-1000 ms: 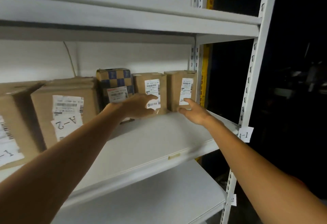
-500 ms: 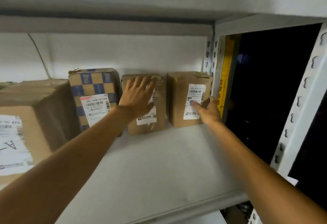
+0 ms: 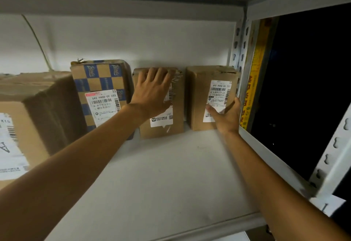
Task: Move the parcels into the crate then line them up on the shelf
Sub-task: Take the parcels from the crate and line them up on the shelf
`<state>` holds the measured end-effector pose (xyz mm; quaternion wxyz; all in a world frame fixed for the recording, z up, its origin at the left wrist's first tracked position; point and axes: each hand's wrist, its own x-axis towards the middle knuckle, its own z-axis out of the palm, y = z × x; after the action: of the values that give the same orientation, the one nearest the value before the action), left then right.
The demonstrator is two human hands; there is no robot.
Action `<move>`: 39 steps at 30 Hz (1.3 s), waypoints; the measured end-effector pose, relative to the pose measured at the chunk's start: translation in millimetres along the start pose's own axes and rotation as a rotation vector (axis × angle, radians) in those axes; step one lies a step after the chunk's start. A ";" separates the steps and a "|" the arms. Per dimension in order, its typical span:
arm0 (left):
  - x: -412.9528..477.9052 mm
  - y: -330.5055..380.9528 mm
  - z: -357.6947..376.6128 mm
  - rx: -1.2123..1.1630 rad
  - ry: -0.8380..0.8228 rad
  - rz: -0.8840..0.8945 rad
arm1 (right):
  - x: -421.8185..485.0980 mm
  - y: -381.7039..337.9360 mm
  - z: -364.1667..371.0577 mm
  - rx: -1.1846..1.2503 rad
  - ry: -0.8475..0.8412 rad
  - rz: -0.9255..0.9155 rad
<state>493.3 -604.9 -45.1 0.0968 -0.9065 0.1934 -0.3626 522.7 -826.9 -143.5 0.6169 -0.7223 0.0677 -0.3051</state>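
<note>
My left hand lies flat against the front of the middle parcel, fingers straight and slightly spread, the tips reaching the parcel's top edge. The palm covers most of the upper label, so I can read only the lower white sticker below my wrist. I cannot tell whether the fingertips hook over the top edge or merely touch it.

My right hand holds the lower right corner of the right-hand parcel: the thumb lies across the bottom of its white label and the fingers wrap round its right side, where they go out of sight.

Both parcels stand upright at the back of the shelf, against the white wall, with a narrow gap between them. The right-hand parcel stands just beside the slotted rear post. Left of the middle parcel, touching or nearly touching it, stands a blue-and-tan chequered parcel, also upright, its label facing me. Further left and nearer to me sits a large box, cut off by the left edge and blurred, its labels unreadable apart from one big letter.

Beyond the post a yellow strip carries print that I cannot make out, and the space to its right is too dark to see into.
</note>
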 end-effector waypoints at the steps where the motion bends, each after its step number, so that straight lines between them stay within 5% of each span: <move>1: -0.3 -3.2 0.0 0.006 0.001 0.012 | -2.4 -2.5 0.2 -0.007 0.002 0.006; 39: -41.3 -54.7 -18.4 0.027 -0.080 -0.035 | -58.8 -30.0 58.5 -0.175 -0.008 -0.061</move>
<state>468.5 -538.6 -40.3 0.1102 -0.9222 0.1687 -0.3300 497.7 -742.3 -139.6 0.5424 -0.7762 0.0697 -0.3137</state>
